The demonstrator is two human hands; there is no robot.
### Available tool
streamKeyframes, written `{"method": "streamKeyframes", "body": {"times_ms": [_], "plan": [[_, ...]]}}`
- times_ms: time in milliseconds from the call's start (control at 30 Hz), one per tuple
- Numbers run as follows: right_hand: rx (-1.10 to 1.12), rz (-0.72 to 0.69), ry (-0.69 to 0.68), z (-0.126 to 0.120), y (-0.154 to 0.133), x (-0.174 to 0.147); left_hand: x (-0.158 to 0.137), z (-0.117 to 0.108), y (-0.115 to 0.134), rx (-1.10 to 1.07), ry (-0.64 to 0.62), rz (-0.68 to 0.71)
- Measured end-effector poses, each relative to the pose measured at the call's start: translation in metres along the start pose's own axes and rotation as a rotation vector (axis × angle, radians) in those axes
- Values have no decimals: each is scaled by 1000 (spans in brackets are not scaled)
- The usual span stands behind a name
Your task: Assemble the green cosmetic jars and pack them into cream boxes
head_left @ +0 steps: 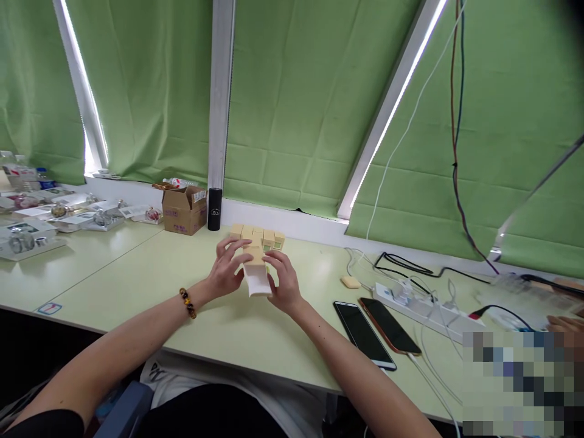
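Both of my hands are around a small pale-yellow cardboard box (254,255) above the table. A white flap or sheet (258,281) extends from it toward me. My left hand (224,267) grips the box's left side, its fingers at the top and left edge. From the right, my right hand (286,283) holds it, thumb low beside the white part and fingers near the top edge. Just behind stand several similar yellow boxes (236,230) in a cluster, partly hidden by my hands and the held box.
Two phones (365,334) (390,325) lie right of my arm. Beyond them are a white power strip (422,310) with cables and a small yellow piece (350,282). A brown carton (184,211), a black bottle (214,209) and clear packages (27,240) stand left. A co-worker's hand (566,323) shows far right.
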State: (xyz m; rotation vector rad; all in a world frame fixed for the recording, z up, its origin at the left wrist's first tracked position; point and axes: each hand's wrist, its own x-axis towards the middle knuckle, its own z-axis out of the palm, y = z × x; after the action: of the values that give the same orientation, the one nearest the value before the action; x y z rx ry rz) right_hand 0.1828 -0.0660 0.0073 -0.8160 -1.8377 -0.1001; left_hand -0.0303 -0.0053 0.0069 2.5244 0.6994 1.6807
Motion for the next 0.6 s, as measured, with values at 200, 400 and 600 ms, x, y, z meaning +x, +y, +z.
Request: {"method": "streamKeyframes", "body": {"times_ms": [200, 400, 600], "plan": [[-180, -191, 23, -6, 25, -23, -16, 0, -3, 186, -63, 120], [-338, -502, 209, -7, 19, -18, -12, -4, 7, 318, 203, 508], [-276, -479, 195, -6, 9, -15, -7, -7, 14, 191, 153, 563]]}}
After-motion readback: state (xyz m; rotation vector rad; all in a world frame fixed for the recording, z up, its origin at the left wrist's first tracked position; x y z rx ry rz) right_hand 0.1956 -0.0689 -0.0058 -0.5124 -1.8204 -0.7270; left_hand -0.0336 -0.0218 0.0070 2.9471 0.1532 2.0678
